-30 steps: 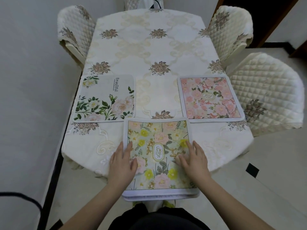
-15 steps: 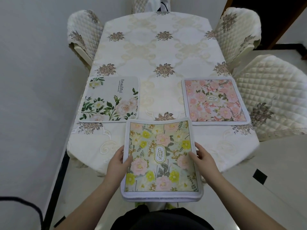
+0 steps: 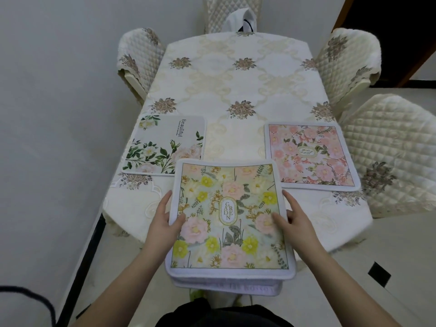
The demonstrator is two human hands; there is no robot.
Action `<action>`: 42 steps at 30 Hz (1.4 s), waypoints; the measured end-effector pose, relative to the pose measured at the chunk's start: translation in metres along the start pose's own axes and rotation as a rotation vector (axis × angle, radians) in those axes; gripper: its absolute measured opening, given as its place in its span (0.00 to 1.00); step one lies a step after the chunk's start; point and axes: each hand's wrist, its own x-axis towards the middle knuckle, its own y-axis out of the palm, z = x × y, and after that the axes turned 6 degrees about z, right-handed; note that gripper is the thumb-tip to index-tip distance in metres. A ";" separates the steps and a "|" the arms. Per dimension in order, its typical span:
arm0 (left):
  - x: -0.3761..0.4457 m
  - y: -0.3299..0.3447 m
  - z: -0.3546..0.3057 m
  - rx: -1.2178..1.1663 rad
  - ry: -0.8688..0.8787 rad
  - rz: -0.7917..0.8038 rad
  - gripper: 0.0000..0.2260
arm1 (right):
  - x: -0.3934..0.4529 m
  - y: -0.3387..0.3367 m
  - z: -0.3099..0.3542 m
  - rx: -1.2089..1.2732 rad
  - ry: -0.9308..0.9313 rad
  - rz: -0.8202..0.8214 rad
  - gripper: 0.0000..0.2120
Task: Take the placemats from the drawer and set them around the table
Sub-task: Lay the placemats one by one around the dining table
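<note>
A stack of placemats, topped by a yellow-and-pink floral "GARDEN" mat (image 3: 230, 215), is lifted above the near end of the table (image 3: 238, 74). My left hand (image 3: 166, 219) grips its left edge, thumb on top. My right hand (image 3: 296, 220) grips the right edge the same way. At least one more mat (image 3: 226, 285) shows under the top one. A white mat with green leaves and "Beautiful" (image 3: 165, 145) lies flat on the table's left side. A pink floral mat (image 3: 309, 154) lies flat on the right side.
Quilted cream chairs stand around the table: far left (image 3: 139, 57), far right (image 3: 346, 64), near right (image 3: 396, 156), and one at the far end (image 3: 232, 10) with a white cloth draped on it. A wall runs along the left. A black cable (image 3: 28, 296) lies bottom left.
My hands went from lying flat on the GARDEN mat to gripping its side edges. The stack has been lifted off the table and drawn toward me.
</note>
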 end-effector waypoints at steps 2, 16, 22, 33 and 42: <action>-0.004 -0.005 -0.007 -0.025 0.008 -0.029 0.28 | 0.001 -0.003 0.006 0.014 -0.023 0.002 0.30; -0.070 -0.074 -0.006 -0.321 -0.023 -0.227 0.26 | -0.004 0.041 0.079 0.102 -0.187 0.220 0.29; -0.099 -0.117 0.017 -0.352 -0.017 -0.325 0.27 | -0.018 0.089 0.107 0.096 -0.159 0.312 0.26; -0.154 -0.249 0.088 -0.452 0.007 -0.435 0.25 | -0.072 0.242 0.171 -0.001 -0.210 0.375 0.26; -0.195 -0.363 0.129 -0.446 -0.024 -0.505 0.24 | -0.113 0.356 0.209 -0.008 -0.251 0.471 0.26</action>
